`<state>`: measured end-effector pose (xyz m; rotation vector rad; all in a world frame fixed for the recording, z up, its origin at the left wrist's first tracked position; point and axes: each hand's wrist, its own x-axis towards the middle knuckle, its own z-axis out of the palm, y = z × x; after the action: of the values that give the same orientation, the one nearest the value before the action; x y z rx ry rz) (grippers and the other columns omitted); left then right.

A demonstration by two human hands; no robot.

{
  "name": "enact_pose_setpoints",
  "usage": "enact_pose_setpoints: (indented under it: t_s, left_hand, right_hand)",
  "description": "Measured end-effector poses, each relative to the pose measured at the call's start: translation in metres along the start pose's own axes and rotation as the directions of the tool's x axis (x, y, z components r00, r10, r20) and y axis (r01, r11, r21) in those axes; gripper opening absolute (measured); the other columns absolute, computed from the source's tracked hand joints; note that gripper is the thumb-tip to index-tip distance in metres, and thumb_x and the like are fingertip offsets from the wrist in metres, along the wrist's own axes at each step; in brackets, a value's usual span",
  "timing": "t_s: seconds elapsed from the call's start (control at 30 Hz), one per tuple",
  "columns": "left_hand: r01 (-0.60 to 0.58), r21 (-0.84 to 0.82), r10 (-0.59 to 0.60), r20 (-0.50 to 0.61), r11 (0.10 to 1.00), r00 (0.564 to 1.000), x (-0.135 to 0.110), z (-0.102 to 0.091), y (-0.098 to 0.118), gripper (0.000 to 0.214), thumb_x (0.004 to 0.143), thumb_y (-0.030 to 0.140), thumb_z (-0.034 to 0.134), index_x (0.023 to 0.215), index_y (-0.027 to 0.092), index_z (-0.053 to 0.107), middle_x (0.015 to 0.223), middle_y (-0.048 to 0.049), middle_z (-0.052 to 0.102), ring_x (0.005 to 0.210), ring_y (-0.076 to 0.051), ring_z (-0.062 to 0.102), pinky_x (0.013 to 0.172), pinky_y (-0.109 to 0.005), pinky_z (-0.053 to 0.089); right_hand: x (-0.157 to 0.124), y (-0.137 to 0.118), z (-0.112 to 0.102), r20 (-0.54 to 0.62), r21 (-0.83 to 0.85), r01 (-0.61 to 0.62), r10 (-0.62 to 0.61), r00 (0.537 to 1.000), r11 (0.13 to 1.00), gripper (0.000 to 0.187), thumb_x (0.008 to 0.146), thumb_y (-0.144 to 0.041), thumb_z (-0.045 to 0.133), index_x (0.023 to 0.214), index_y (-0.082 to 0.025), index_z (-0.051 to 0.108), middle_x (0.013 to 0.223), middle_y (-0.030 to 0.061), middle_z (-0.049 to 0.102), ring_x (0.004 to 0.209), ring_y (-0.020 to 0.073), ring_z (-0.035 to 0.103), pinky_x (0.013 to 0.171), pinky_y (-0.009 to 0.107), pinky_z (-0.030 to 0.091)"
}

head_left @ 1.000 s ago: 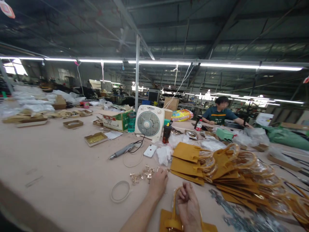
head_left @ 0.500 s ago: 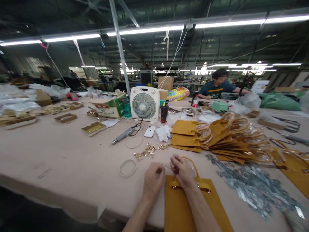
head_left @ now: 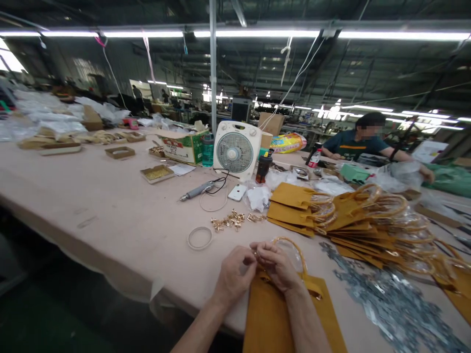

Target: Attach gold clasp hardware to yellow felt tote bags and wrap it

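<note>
Bag (head_left: 268, 318) lies on the table (head_left: 121, 196) beneath your right hand (head_left: 278, 268), so steady that hand against your left hand (head_left: 234, 275) for fine work, though whether either grips anything I cannot tell.

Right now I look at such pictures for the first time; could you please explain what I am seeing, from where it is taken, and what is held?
There is no machine here: a person works with two bare hands. The camera sits on that person's head, looking forward and down.

The left hand and right hand meet above a mustard-coloured bag, near its handle. Their fingertips are close together; anything pinched there is too small to tell.

On the table, beyond the hands, lie small gold-coloured pieces, a pale ring, a grey tool and a phone; farther back stands a fan. To the right are more bags and flat grey metal pieces. A co-worker is across the table.
</note>
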<state>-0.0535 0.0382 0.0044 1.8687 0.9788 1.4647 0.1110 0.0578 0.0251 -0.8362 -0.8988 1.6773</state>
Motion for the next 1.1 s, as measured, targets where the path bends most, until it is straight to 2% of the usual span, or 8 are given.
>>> enact_pose_setpoints:
  t_s: [0.3, 0.67, 0.9, 1.0, 1.1]
  left_hand:
    - [0.009, -0.010, -0.009, -0.002, 1.000, 1.000, 0.0005, -0.0014, 0.0032, 0.009, 0.091, 0.015, 0.060, 0.088, 0.022, 0.063, 0.088, -0.0026, 0.067, 0.083, -0.017, 0.062, 0.077, -0.029, 0.052]
    - [-0.026, -0.025, 0.026, -0.002, 0.999, 1.000, -0.0004, -0.0028, 0.0029, 0.011, 0.088, 0.011, 0.059, 0.088, 0.022, 0.061, 0.086, -0.0022, 0.063, 0.082, -0.016, 0.061, 0.076, -0.028, 0.050]
    - [-0.059, -0.049, 0.059, -0.020, 0.997, 0.998, 0.0000, -0.0014, 0.0008, 0.010, 0.089, 0.011, 0.060, 0.088, 0.021, 0.062, 0.085, -0.0022, 0.063, 0.081, -0.016, 0.059, 0.076, -0.029, 0.049]
    - [-0.047, -0.081, 0.045, -0.017, 0.996, 0.999, 0.0005, -0.0023, 0.0010, 0.008, 0.089, 0.013, 0.061, 0.087, 0.020, 0.062, 0.085, -0.0023, 0.064, 0.081, -0.016, 0.060, 0.076, -0.028, 0.049]
    - [0.040, -0.154, -0.041, -0.002, 0.987, 0.999, 0.0003, -0.0042, -0.0011, 0.003, 0.090, 0.017, 0.063, 0.092, 0.020, 0.064, 0.090, -0.0037, 0.066, 0.082, -0.016, 0.062, 0.076, -0.028, 0.051]
  right_hand:
    - [-0.0008, -0.0025, 0.0038, 0.073, -0.018, -0.012, 0.013, 0.997, 1.000, 0.024, 0.070, -0.034, 0.090, 0.071, -0.017, 0.073, 0.098, 0.0032, 0.072, 0.067, 0.0117, 0.057, 0.068, 0.026, 0.048]
    - [-0.0010, -0.0035, 0.0025, 0.147, -0.029, -0.064, 0.067, 0.987, 0.998, 0.024, 0.072, -0.034, 0.089, 0.073, -0.018, 0.071, 0.097, 0.0034, 0.072, 0.082, 0.0174, 0.064, 0.075, 0.026, 0.048]
    - [-0.0005, -0.0053, 0.0009, 0.253, 0.006, -0.098, 0.093, 0.963, 0.995, 0.021, 0.079, -0.031, 0.087, 0.091, -0.022, 0.072, 0.092, 0.0022, 0.069, 0.085, 0.0179, 0.065, 0.075, 0.026, 0.048]
    - [0.0000, -0.0047, -0.0007, 0.257, 0.007, -0.108, 0.102, 0.961, 0.994, 0.026, 0.079, -0.033, 0.088, 0.098, -0.025, 0.073, 0.093, 0.0018, 0.069, 0.086, 0.0184, 0.064, 0.075, 0.026, 0.048]
    - [0.0009, -0.0015, -0.0047, 0.174, 0.036, -0.034, 0.027, 0.984, 0.999, 0.026, 0.080, -0.040, 0.087, 0.097, -0.026, 0.074, 0.097, 0.0013, 0.067, 0.085, 0.0166, 0.061, 0.075, 0.026, 0.048]
